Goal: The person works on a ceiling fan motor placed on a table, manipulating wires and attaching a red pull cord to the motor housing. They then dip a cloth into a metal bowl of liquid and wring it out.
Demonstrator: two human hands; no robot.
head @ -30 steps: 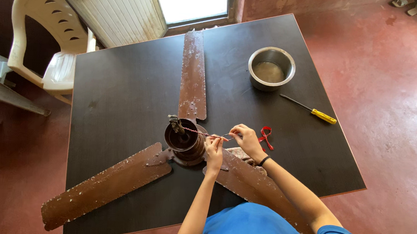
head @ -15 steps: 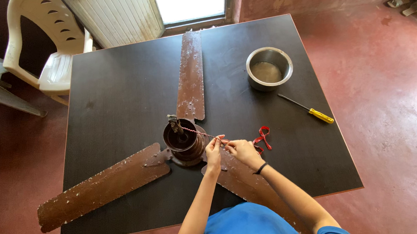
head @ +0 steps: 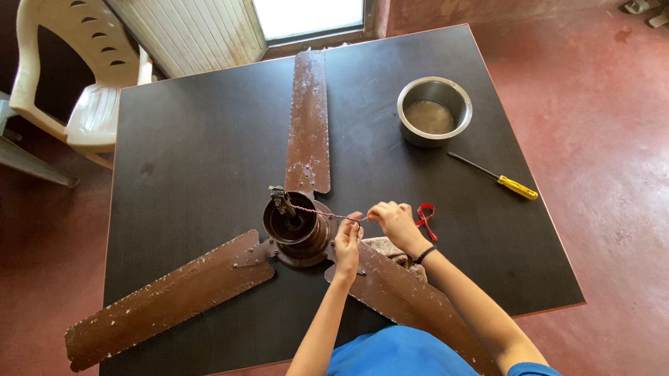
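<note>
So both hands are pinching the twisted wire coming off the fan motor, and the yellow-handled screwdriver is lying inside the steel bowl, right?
Not quite. The screwdriver lies on the table, beside the steel bowl, not in it, as the head view shows. The left hand and right hand do pinch the twisted wire from the fan motor.

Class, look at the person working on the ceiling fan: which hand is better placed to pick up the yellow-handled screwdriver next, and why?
Probably the right hand. It is on the same side as the screwdriver, with bare table between them. The left hand is nearer the fan hub, pinching the twisted wire.
</note>
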